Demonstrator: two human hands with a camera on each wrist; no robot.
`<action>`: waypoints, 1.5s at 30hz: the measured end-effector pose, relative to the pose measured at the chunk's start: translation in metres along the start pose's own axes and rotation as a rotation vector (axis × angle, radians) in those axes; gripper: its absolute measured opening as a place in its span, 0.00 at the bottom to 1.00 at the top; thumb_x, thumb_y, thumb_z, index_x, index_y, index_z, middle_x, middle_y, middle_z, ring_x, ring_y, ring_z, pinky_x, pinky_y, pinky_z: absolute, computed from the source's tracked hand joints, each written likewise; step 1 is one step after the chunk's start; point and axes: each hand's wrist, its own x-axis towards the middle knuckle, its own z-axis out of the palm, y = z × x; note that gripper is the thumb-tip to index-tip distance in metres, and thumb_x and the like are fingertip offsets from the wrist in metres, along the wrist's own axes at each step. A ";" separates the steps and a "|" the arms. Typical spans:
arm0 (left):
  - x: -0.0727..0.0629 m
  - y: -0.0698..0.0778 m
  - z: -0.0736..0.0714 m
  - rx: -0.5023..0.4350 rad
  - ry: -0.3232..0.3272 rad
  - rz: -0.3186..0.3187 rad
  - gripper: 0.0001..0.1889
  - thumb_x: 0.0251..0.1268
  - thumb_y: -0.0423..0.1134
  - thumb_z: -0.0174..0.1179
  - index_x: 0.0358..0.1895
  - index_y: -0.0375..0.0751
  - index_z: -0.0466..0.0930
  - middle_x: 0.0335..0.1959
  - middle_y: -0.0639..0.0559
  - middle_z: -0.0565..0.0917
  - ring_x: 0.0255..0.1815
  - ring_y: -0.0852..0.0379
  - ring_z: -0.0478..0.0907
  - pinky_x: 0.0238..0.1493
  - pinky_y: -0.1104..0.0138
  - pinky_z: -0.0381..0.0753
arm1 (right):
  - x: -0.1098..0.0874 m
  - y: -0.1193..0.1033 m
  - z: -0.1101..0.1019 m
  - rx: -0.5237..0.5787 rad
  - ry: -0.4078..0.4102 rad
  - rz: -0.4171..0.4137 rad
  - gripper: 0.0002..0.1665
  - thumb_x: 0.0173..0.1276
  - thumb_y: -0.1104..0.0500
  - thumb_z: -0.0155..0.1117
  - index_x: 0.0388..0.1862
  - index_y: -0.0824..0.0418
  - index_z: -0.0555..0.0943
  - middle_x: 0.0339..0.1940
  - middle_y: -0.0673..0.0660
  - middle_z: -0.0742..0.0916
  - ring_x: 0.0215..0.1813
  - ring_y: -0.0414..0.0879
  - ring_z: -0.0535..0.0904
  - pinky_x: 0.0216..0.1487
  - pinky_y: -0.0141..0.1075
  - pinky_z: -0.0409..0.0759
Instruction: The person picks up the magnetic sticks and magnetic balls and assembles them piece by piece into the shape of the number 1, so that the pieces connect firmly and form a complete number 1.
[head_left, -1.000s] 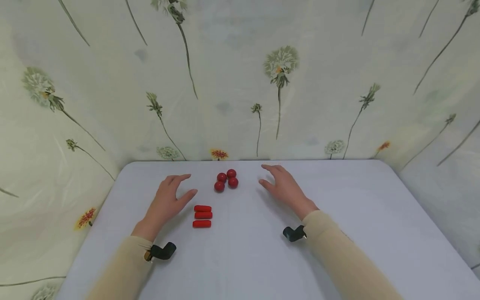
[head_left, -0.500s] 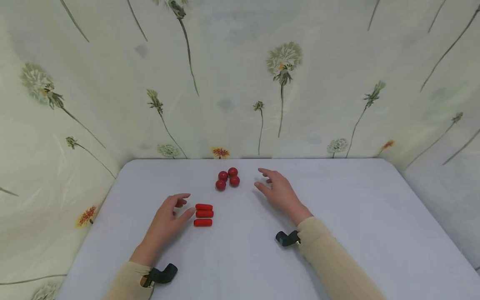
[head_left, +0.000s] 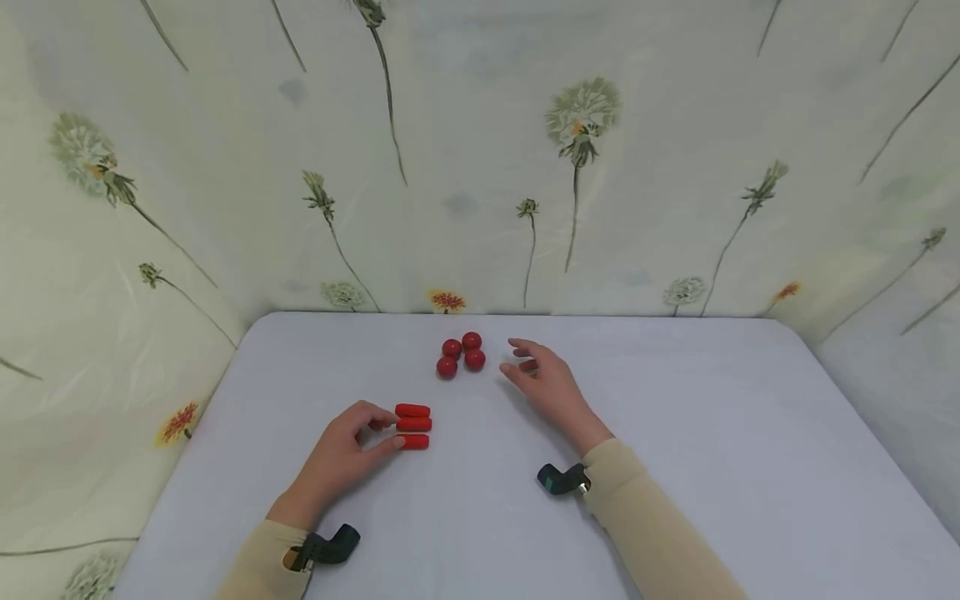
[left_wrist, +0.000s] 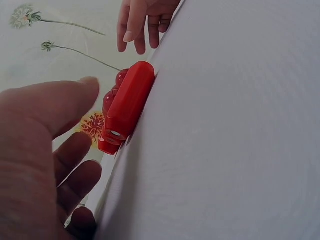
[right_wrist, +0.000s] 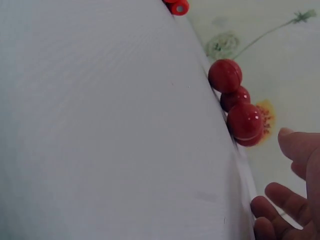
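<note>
Three short red cylinders lie side by side on the white table. The near cylinder (head_left: 416, 442) sits slightly apart from the middle cylinder (head_left: 415, 424) and the far cylinder (head_left: 413, 410). At their left ends is my left hand (head_left: 341, 454), thumb and fingers spread apart. In the left wrist view a gap shows between the thumb (left_wrist: 75, 100) and the red cylinder (left_wrist: 131, 95), and nothing is held. Several shiny red balls (head_left: 474, 359) cluster farther back. To their right hovers my right hand (head_left: 551, 387), fingers loosely bent, holding nothing.
The white table (head_left: 675, 467) meets a floral cloth backdrop (head_left: 465, 167) at its back edge, and cloth hangs at both sides too. Each wrist wears a small black camera, one on the left (head_left: 333, 546) and one on the right (head_left: 558, 479).
My left hand has come nearer and then right to the cylinders, its fingers bending more. The right hand has drifted slightly left towards the balls. Cylinders and balls keep their arrangement.
</note>
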 end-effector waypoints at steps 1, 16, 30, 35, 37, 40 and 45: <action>0.000 0.000 0.000 0.006 -0.011 0.008 0.14 0.58 0.51 0.71 0.47 0.61 0.82 0.43 0.70 0.78 0.45 0.66 0.74 0.45 0.63 0.78 | 0.001 0.000 0.001 -0.004 0.000 -0.002 0.33 0.68 0.40 0.65 0.69 0.49 0.73 0.58 0.53 0.81 0.54 0.47 0.79 0.55 0.46 0.77; 0.002 -0.004 0.004 0.094 -0.046 0.076 0.13 0.54 0.45 0.75 0.40 0.67 0.84 0.40 0.74 0.77 0.42 0.68 0.74 0.45 0.65 0.79 | 0.019 -0.023 0.013 -0.141 -0.112 -0.074 0.29 0.69 0.46 0.66 0.66 0.51 0.76 0.60 0.54 0.80 0.54 0.47 0.78 0.56 0.44 0.77; 0.002 -0.002 0.003 0.101 -0.056 0.078 0.11 0.55 0.46 0.74 0.39 0.66 0.84 0.39 0.74 0.77 0.42 0.69 0.74 0.46 0.65 0.79 | 0.032 -0.031 0.024 -0.268 -0.167 -0.110 0.27 0.67 0.48 0.68 0.64 0.50 0.79 0.53 0.52 0.82 0.50 0.45 0.78 0.52 0.40 0.78; 0.001 -0.001 0.002 0.097 -0.072 0.057 0.11 0.56 0.45 0.74 0.40 0.66 0.85 0.39 0.74 0.78 0.43 0.70 0.75 0.47 0.65 0.79 | 0.033 -0.030 0.026 -0.267 -0.165 -0.111 0.26 0.65 0.46 0.71 0.60 0.51 0.80 0.49 0.50 0.82 0.49 0.44 0.77 0.52 0.39 0.78; 0.001 0.000 0.002 0.096 -0.072 0.056 0.11 0.56 0.45 0.74 0.40 0.66 0.85 0.39 0.74 0.78 0.44 0.70 0.75 0.47 0.66 0.79 | 0.033 -0.030 0.026 -0.268 -0.158 -0.111 0.26 0.64 0.46 0.71 0.59 0.52 0.80 0.48 0.49 0.83 0.48 0.44 0.77 0.52 0.39 0.78; 0.001 0.000 0.002 0.089 -0.059 0.073 0.11 0.55 0.45 0.75 0.39 0.65 0.85 0.38 0.74 0.78 0.43 0.69 0.75 0.47 0.65 0.78 | 0.032 -0.029 0.026 -0.258 -0.143 -0.102 0.26 0.64 0.46 0.71 0.59 0.52 0.80 0.47 0.48 0.83 0.47 0.44 0.77 0.51 0.39 0.78; 0.001 0.000 0.002 0.096 -0.052 0.084 0.12 0.54 0.44 0.75 0.39 0.65 0.84 0.38 0.74 0.78 0.43 0.69 0.75 0.46 0.65 0.78 | 0.027 -0.026 0.020 -0.223 -0.120 -0.082 0.23 0.64 0.46 0.71 0.57 0.50 0.82 0.46 0.46 0.84 0.47 0.44 0.77 0.50 0.40 0.79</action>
